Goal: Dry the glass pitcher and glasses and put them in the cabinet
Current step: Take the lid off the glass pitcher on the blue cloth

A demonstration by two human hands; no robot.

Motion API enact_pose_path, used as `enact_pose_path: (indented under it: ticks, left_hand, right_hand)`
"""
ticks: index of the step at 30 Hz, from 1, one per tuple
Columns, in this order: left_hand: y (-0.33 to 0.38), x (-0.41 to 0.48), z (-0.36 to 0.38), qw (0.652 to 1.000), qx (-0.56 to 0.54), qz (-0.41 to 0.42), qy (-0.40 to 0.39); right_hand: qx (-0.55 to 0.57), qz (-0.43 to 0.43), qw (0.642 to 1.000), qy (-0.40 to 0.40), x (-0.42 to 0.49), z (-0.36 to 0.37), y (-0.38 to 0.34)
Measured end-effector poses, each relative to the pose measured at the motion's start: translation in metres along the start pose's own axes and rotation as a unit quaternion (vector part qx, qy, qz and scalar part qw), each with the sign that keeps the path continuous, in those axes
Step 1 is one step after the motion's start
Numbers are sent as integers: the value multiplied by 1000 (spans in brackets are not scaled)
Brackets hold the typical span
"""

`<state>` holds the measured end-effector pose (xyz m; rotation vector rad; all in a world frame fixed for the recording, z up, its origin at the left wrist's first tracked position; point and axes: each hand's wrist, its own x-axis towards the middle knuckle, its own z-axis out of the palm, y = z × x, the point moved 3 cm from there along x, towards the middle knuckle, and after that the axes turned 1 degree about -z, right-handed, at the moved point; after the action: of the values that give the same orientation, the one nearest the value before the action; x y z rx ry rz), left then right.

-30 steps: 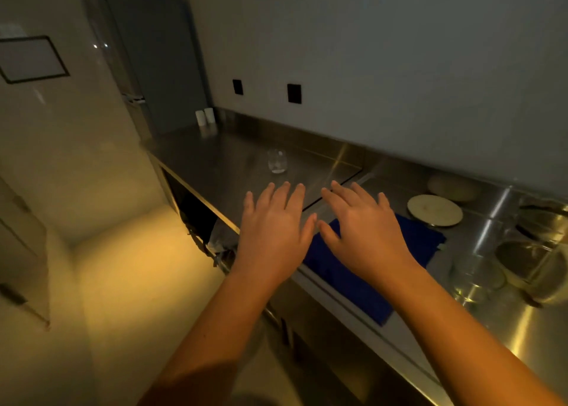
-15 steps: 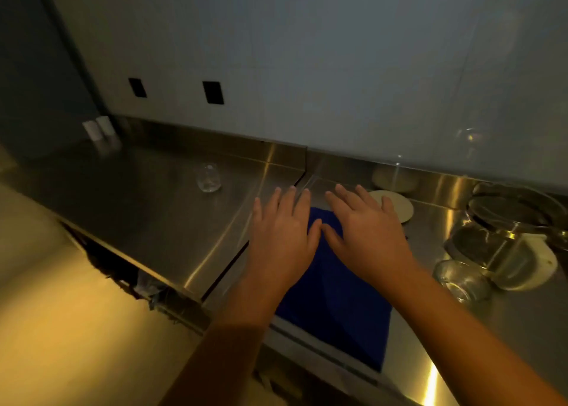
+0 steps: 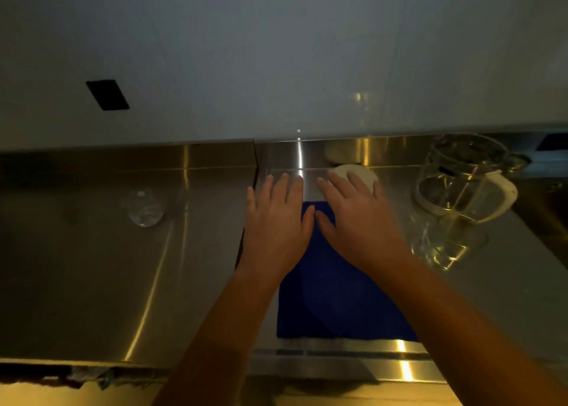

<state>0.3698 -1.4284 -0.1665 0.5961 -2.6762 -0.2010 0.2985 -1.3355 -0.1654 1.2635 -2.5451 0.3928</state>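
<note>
Fingers straight at blue cloth's far edge, clear pitcher, white handle

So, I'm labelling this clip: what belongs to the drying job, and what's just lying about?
Job: glass pitcher, right glass in front of it, left glass, blue cloth.
Lying about: white disc, black wall plate.

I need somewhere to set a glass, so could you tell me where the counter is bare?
Widest bare stretch: the left counter, in front of the glass and between it and the cloth. Right of and behind the cloth is crowded: pitcher, second glass and white disc. The left hand and right hand hover over the cloth's far end.
</note>
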Motion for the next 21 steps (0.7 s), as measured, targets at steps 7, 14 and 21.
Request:
enact_pose_path:
  ticks: [7,14,21]
  left_hand:
    - [-13,10,17,998,-41,53,14]
    - [-7,32,44,994,-50,93,-9]
    - [12,70,86,992,-47,119,16]
  right_hand:
    - [-19,39,999,-1,6,3,-2]
    - [-41,71,997,-1,9,20,17]
    - [-40,105,993,28,20,45,69]
